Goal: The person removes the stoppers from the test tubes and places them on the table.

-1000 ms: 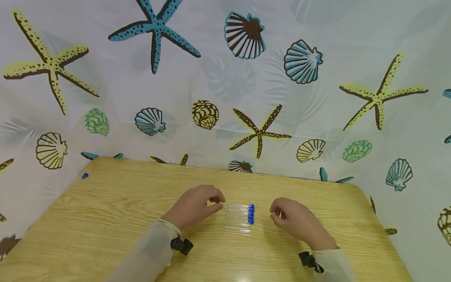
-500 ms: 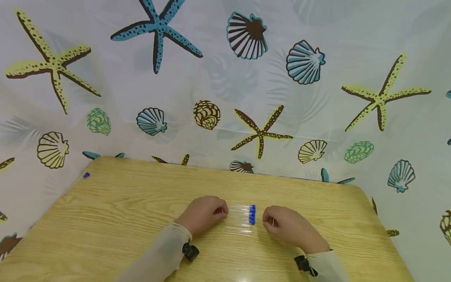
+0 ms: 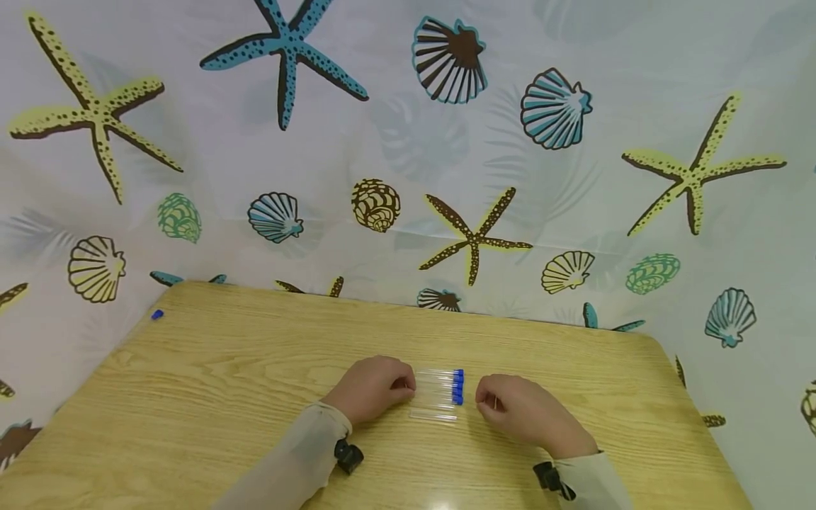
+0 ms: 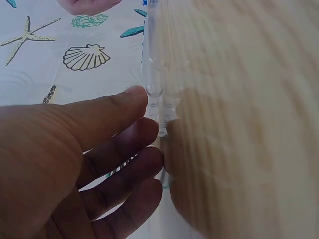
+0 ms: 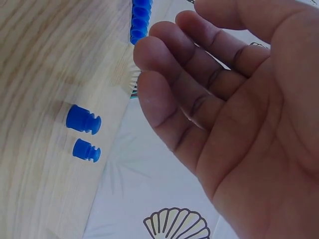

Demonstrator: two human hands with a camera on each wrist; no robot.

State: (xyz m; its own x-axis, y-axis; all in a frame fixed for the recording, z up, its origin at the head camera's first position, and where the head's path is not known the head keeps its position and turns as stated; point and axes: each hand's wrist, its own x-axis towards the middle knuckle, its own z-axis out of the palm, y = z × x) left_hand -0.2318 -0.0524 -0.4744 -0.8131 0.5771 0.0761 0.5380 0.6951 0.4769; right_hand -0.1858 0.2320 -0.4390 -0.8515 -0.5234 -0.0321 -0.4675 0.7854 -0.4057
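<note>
Several clear test tubes lie side by side on the table, most with blue stoppers at their right ends. The nearest tube shows no stopper. My left hand is at the left ends of the tubes, fingers loosely bent. In the left wrist view its fingertips are right by the rounded tube ends; whether they touch, I cannot tell. My right hand hovers right of the stoppers, fingers loosely bent around nothing. Below it in the right wrist view stand two loose blue stoppers, hidden in the head view.
A small blue piece lies at the far left edge of the wooden table. Behind the table hangs a white cloth printed with shells and starfish. Both wrists carry a black camera mount.
Both hands have come inward and lower toward the row of tubes, the left to the right and the right to the left. In the last half second they have hardly moved.
</note>
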